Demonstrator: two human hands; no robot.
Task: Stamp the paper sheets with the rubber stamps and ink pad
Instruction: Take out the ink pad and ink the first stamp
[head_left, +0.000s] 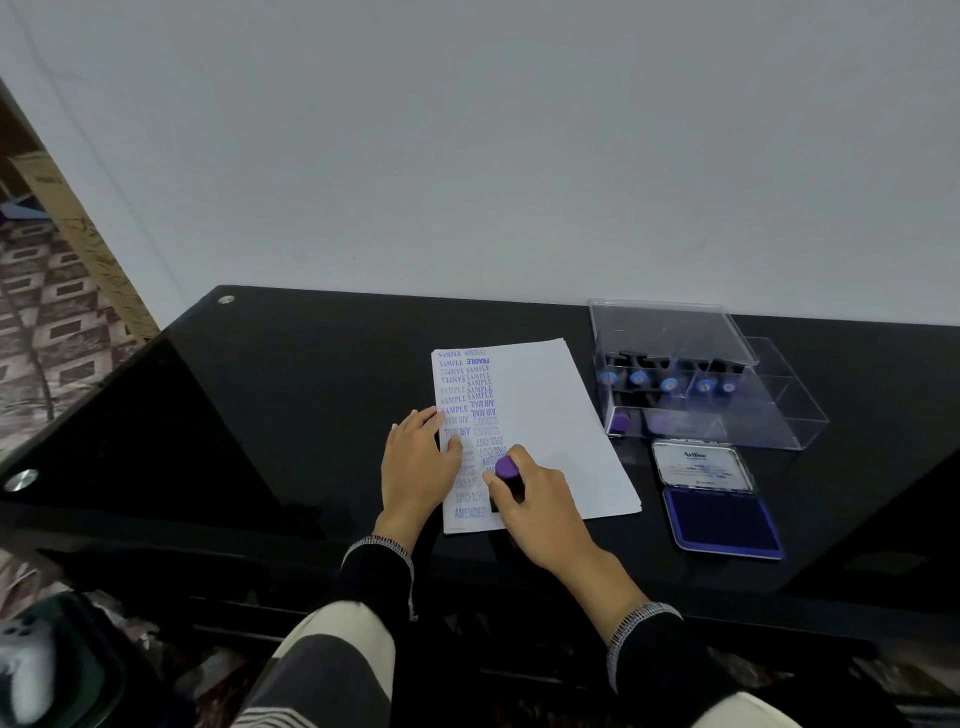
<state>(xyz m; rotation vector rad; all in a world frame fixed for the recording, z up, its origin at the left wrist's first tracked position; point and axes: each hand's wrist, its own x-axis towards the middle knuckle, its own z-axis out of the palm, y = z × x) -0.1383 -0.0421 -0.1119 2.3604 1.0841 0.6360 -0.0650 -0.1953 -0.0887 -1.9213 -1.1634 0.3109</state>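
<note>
A stack of white paper sheets (545, 415) lies on the black glass table (291, 395); two columns of blue stamped words run down its left side. My left hand (418, 462) rests flat on the sheet's left edge, fingers straight. My right hand (540, 506) grips a rubber stamp with a purple cap (507, 468) and holds it upright on the paper near the lower end of the second column. The open ink pad (722, 519), blue inside, lies to the right of the paper.
A clear plastic box (691, 379) with its lid raised holds several more blue- and purple-capped stamps behind the ink pad. A white wall runs along the table's far edge. Patterned carpet shows at the left. My lap is below the table's front edge.
</note>
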